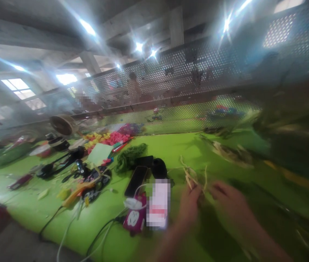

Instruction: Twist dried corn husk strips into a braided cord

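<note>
Pale strands (188, 174) stand up in thin, crooked pieces from the fingers of the left hand (190, 200), just above its fingertips and to the left of the right hand (226, 194). One upright piece rises between the two hands.

Both forearms reach in from the lower edge, over the green tabletop (176, 147); the left one slants up and to the right, the right one up and to the left, so that the fingertips come near each other.

The left hand is closed, its thumb and fingers pinched on the strands. The right hand's fingers are bent toward the left hand, but blur hides whether they grip anything; I cannot tell.

Just left of the strands sits a black round object (159, 168), with a dark phone (136, 181) and green yarn (129, 158) beyond it. A pale, dry bundle (232, 153) lies beyond the right hand. A perforated partition (167, 100) stands behind the tabletop.
</note>
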### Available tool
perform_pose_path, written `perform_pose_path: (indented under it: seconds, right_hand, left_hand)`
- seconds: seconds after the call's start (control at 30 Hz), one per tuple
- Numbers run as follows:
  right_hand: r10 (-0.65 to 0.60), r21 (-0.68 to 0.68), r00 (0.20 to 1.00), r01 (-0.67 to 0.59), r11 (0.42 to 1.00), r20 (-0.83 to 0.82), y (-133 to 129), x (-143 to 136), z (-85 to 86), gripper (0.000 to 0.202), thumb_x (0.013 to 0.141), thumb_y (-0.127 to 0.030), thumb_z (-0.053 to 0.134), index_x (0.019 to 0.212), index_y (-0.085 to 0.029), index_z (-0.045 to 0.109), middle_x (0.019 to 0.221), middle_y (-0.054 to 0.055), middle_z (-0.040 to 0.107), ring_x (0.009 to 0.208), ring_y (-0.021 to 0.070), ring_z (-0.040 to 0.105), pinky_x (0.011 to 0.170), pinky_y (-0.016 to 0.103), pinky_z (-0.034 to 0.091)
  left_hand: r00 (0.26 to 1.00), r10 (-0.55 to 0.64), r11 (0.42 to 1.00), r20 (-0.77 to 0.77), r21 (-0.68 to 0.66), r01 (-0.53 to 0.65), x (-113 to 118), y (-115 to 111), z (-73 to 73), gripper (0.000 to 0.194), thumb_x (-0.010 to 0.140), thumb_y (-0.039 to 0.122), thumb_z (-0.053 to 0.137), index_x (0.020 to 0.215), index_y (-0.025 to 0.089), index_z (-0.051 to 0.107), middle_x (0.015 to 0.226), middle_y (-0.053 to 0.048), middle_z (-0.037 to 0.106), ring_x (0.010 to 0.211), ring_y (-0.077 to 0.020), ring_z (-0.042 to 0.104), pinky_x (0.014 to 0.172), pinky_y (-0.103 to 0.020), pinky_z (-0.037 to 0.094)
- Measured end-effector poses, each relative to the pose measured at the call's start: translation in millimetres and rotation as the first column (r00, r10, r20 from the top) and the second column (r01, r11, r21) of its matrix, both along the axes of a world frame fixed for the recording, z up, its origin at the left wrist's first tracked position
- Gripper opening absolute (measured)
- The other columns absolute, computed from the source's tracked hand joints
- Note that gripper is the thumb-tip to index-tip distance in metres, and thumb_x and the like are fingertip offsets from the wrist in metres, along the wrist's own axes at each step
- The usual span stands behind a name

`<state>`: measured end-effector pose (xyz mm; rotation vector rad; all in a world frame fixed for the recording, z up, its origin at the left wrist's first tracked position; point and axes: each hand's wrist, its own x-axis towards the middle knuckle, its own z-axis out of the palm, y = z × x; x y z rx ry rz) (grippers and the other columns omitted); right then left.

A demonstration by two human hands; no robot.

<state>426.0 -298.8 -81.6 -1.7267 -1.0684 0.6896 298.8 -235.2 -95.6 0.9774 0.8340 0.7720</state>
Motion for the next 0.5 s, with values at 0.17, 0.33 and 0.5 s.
perform_pose_path:
  seconds: [0.17,0.33,0.5]
  right_hand:
    - [0.058,0.003,0.994,-0.058,0.998,0.093,0.9,5.7,-4.3,0.03,0.089,-0.048,0.05,0.08,-0.025,0.068,0.079,0.001,0.073,0.073,0.0211,0.066,0.065,0.031,0.049]
    - [-0.086,0.218,0.843,-0.038,0.975,0.532,0.9,10.7,-12.4,0.024,0.088,-0.037,0.056,0.107,-0.029,0.068,0.116,0.006,0.067,0.104,0.0271,0.061,0.084,0.04,0.047]
    - [0.078,0.115,0.7,-0.224,0.968,0.709,4.0,8.0,-20.9,0.023,0.08,-0.016,0.059,0.094,-0.029,0.07,0.097,0.003,0.069,0.094,0.0266,0.059,0.077,0.04,0.043]
  left_hand:
    - [0.998,-0.065,0.997,-0.019,0.046,0.066,-5.5,3.3,-6.9,0.037,0.084,0.053,0.061,0.09,0.016,0.062,0.075,0.0,0.053,0.067,-0.0109,0.046,0.065,-0.024,0.037]
    - [0.989,-0.142,0.99,0.042,0.0,0.142,-4.2,5.4,-14.4,0.064,0.086,0.072,0.041,0.107,0.017,0.064,0.097,-0.007,0.063,0.09,-0.0187,0.055,0.091,-0.034,0.039]
    - [0.984,-0.163,0.987,0.074,0.018,0.162,-0.5,3.6,-13.3,0.065,0.081,0.074,0.048,0.103,0.016,0.065,0.098,-0.007,0.063,0.097,-0.0201,0.054,0.092,-0.032,0.039]
